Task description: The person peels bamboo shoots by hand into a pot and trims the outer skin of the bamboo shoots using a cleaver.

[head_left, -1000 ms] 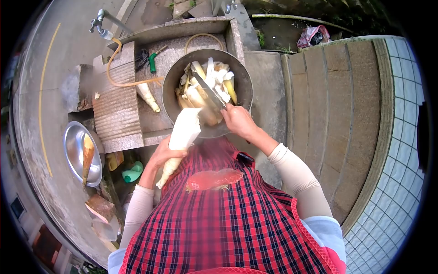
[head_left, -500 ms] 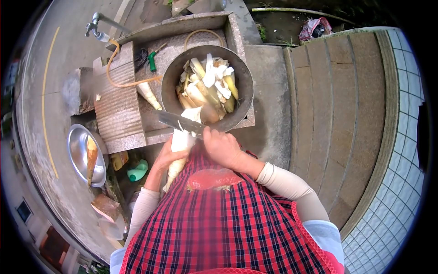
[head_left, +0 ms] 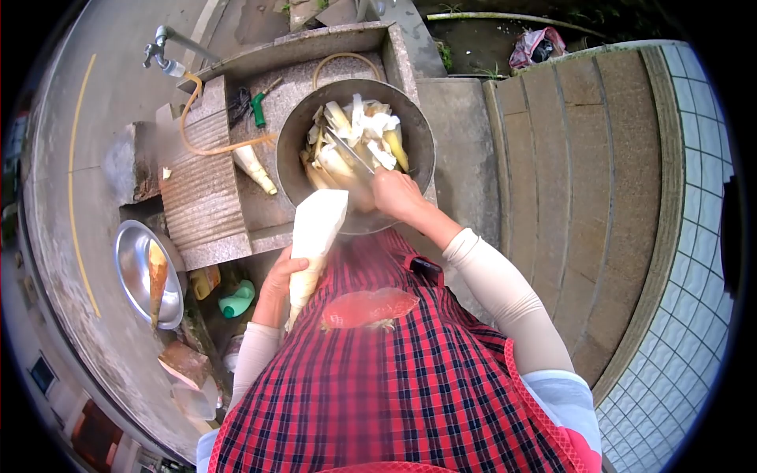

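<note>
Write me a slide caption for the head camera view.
Left hand grips a pale vegetable while the right hand holds a knife over a pot of trimmings.

Since half a second ago, the knife (head_left: pixel 353 156) has been moved by the right hand (head_left: pixel 399 195) from the pale stalk (head_left: pixel 318 225) to above the pot (head_left: pixel 423 146).

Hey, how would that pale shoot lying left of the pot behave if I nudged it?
The pale shoot would probably roll in a curve, since it tapers to one end. It's likely stiff, as it lies straight. Its pale, peeled-looking surface might be slippery.
</note>
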The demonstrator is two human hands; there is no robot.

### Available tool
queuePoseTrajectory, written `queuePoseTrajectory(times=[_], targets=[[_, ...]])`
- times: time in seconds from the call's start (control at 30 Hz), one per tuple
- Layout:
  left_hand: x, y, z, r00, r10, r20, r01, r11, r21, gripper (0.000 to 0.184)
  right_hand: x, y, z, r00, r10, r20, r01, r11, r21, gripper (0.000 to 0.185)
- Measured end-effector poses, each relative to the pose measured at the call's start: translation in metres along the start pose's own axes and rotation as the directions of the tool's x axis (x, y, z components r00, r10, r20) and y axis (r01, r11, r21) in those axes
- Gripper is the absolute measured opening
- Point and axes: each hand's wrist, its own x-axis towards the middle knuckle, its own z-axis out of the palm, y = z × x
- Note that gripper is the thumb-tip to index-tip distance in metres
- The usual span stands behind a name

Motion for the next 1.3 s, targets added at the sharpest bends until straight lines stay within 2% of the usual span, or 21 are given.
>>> queuePoseTrajectory(times=[0.1,0.13,0.23,0.27,0.33,0.37,0.4,0.47,0.57,0.6,0.73,0.83,0.87,0.9,0.97,1.0,1.1,1.13,1.3], targets=[[-0.001,0.000,-0.012,0.996,0.026,-0.081,-0.025,0.999,0.019,0.068,-0.010,-0.008,0.006,0.982,0.150,0.118,-0.176,0.951,0.253,0.024],[-0.003,0.002,-0.012,0.994,0.025,-0.109,-0.021,0.999,0.044,0.068,-0.014,-0.003,0.019,0.995,0.064,0.070,-0.079,0.967,0.242,0.028],[-0.007,0.023,0.019,0.954,0.229,-0.195,-0.154,0.929,0.338,0.071,-0.032,-0.015,0.024,0.996,0.079,0.035,-0.086,0.947,0.309,0.031],[-0.007,0.029,0.025,0.941,0.288,-0.180,-0.190,0.886,0.423,0.079,-0.034,-0.018,0.024,0.994,0.090,0.054,-0.102,0.948,0.303,0.030],[-0.006,0.034,0.036,0.922,0.369,-0.121,-0.187,0.695,0.695,0.084,-0.037,-0.019,0.028,1.000,0.003,-0.017,0.002,0.963,0.268,0.027],[-0.005,0.034,0.040,0.913,0.399,-0.080,-0.178,0.567,0.804,0.087,-0.039,-0.019,0.030,0.998,-0.041,-0.053,0.053,0.967,0.249,0.025],[-0.002,0.030,0.039,0.899,0.418,-0.133,-0.134,0.550,0.825,0.092,-0.041,-0.020,0.030,0.997,-0.057,-0.053,0.065,0.983,0.169,0.024],[0.000,0.033,0.048,0.898,0.405,-0.170,-0.121,0.601,0.790,0.087,-0.047,-0.022,0.027,0.995,-0.090,-0.047,0.090,0.996,0.003,0.025],[0.000,0.030,0.044,0.899,0.378,-0.223,-0.058,0.606,0.794,0.076,-0.067,-0.029,0.024,0.906,-0.358,-0.225,0.305,0.922,-0.237,0.029],[0.000,0.029,0.042,0.900,0.366,-0.238,-0.028,0.593,0.805,0.073,-0.072,-0.031,0.025,0.866,-0.444,-0.228,0.356,0.870,-0.341,0.031],[0.001,0.026,0.045,0.911,0.338,-0.235,-0.054,0.664,0.746,0.063,-0.079,-0.035,0.033,0.848,-0.478,-0.227,0.319,0.805,-0.500,0.032],[-0.002,0.028,0.045,0.952,0.170,-0.255,-0.022,0.867,0.497,0.061,-0.064,-0.020,0.045,0.861,-0.439,-0.257,0.242,0.798,-0.553,0.030],[0.000,0.019,0.031,0.957,0.198,-0.210,-0.087,0.892,0.445,0.057,-0.050,-0.012,0.045,0.904,-0.348,-0.248,0.188,0.845,-0.500,0.022],[-0.001,0.015,0.023,0.977,0.133,-0.165,-0.072,0.941,0.330,0.056,-0.033,0.002,0.035,0.965,-0.210,-0.155,0.155,0.939,-0.307,0.012],[-0.005,0.016,0.016,0.999,0.019,-0.051,-0.014,0.995,0.102,0.056,-0.019,0.018,0.018,0.976,-0.174,-0.135,0.138,0.961,-0.239,0.010],[-0.005,0.014,0.022,0.996,0.083,-0.045,-0.079,0.993,0.087,0.058,-0.021,0.020,0.015,0.973,-0.160,-0.163,0.133,0.977,-0.166,0.011],[-0.003,0.006,0.012,0.990,0.006,0.143,0.019,0.984,-0.174,0.063,-0.029,0.015,0.008,0.972,-0.121,-0.201,0.129,0.991,0.031,0.012],[-0.003,0.002,0.012,0.988,-0.003,0.154,0.040,0.970,-0.241,0.070,-0.035,0.008,0.008,0.974,-0.113,-0.195,0.131,0.988,0.082,0.012],[0.002,0.002,0.016,0.982,-0.014,0.186,0.083,0.925,-0.370,0.073,-0.052,-0.001,0.014,0.952,-0.128,-0.278,0.194,0.955,0.224,0.014]])
